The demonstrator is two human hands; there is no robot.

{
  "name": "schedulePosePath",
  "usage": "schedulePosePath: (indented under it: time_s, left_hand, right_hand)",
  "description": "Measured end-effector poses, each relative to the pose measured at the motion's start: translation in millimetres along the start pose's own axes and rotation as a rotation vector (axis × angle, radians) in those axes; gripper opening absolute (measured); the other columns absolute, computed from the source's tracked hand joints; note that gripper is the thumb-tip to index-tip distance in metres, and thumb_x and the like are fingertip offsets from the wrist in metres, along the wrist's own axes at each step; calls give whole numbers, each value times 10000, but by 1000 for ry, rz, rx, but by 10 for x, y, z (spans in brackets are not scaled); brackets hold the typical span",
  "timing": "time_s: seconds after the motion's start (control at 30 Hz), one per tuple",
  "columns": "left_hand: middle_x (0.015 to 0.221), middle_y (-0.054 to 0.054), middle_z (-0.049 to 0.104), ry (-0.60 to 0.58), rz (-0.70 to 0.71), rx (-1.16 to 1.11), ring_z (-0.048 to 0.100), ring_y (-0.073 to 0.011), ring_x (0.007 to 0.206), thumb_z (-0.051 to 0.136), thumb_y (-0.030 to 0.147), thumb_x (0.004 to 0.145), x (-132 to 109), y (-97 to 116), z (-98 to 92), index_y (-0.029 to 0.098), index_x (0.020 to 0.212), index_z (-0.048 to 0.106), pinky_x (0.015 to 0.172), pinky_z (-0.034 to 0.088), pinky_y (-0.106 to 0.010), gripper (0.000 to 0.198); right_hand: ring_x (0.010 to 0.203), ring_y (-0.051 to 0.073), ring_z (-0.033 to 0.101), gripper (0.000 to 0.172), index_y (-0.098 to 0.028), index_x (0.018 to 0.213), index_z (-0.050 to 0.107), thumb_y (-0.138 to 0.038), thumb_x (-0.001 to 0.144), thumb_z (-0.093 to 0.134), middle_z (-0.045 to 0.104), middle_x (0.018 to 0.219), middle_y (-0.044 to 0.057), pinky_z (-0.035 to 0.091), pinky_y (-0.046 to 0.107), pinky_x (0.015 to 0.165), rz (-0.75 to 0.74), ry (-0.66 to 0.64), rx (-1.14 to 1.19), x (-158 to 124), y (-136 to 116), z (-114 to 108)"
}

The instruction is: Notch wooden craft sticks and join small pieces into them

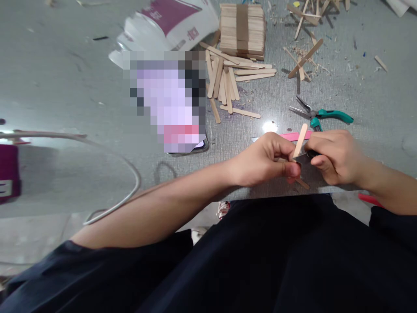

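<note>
Pinching a wooden craft stick (300, 140) between thumb and fingers, the left hand (265, 160) holds it tilted upright just above the near edge of the grey worktop (374, 100), its lower end hidden inside the grip. The right hand (337, 155) is closed around a small dark blade (302, 159) whose flat side lies against the stick's lower part; how the handle looks cannot be told, since the fingers cover it. Both hands touch each other at the stick, right in front of the person's dark-clothed lap. Just beyond them a pink strip (293, 136) lies flat on the worktop, and behind that rest teal-handled pliers (321, 115), jaws pointing left. Farther back, near the middle of the far edge, a banded stack of sticks (241, 29) stands with a loose scatter of sticks (228, 80) spread in front of it. Toward the far right corner lie crossed stick pieces (302, 58) and wood shavings. A white and maroon bag (169, 24) sits left of the stack, and a grey cable (124, 158) curves across the left part of the worktop.
</note>
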State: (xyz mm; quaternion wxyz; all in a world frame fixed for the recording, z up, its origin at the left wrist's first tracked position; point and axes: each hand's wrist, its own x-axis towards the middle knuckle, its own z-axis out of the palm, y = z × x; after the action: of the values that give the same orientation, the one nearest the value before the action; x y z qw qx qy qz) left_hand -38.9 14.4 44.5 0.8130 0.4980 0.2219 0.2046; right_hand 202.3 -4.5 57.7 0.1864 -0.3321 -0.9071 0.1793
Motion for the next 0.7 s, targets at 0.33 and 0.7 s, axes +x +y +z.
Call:
schedulePosePath:
  time_s: [0.33,0.7]
  left_hand:
    - [658,-50,756,165,52,-181,707,-135,586,998,511,747,0,-103,60,140,724,798,648,632,-243,423]
    - [651,-24,733,191,42,-216,690,-98,574,1030,468,719,17,-78,86,128,747,779,571,584,-178,424]
  right_hand:
    - [640,188,545,668,-214,842,675,-657,1120,259,655,748,56,386,367,628,63,219,-308,-21,11,83]
    - [662,187,618,567,-217,917,683,-587,1134,313,673,743,49,433,342,650,117,257,-141,-2,65,1]
